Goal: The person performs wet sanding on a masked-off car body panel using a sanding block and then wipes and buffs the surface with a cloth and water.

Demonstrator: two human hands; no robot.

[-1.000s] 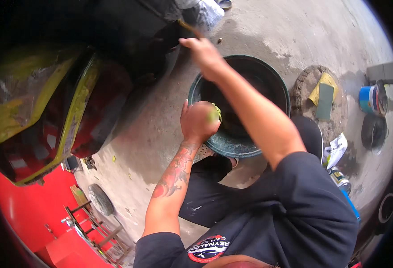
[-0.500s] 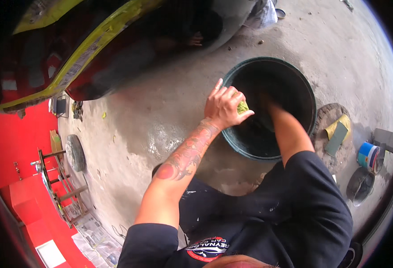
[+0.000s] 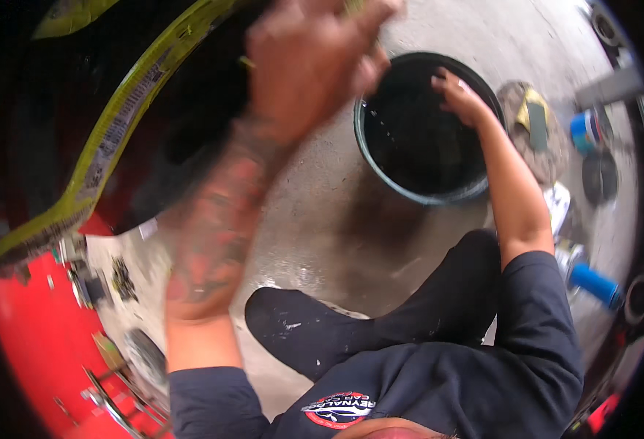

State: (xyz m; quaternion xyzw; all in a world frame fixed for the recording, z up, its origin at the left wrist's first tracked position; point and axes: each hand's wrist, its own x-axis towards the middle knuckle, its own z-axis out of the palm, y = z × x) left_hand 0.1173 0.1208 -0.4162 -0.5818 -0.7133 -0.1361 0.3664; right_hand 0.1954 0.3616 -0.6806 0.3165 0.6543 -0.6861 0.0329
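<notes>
My left hand, smeared by motion, is raised beside a dark glossy car body. A yellow-green sponge-like pad shows in its grip, mostly hidden by the fingers. Below and to the right stands a round dark green tub, its inside dark. Several bright drops hang in the air at the tub's left side. Over the far right of the tub is my right hand, wet-looking, its fingers bent loosely apart with nothing visible in them.
Yellow masking tape with paper edges the car. On a round brown slab right of the tub lie a yellow sheet and a grey-green sheet. Farther right are a blue-and-white can, a dark bucket and a blue cylinder.
My left hand has risen from the tub's left rim toward the car with the pad. My right hand has come up from inside the tub. The view has shifted.
</notes>
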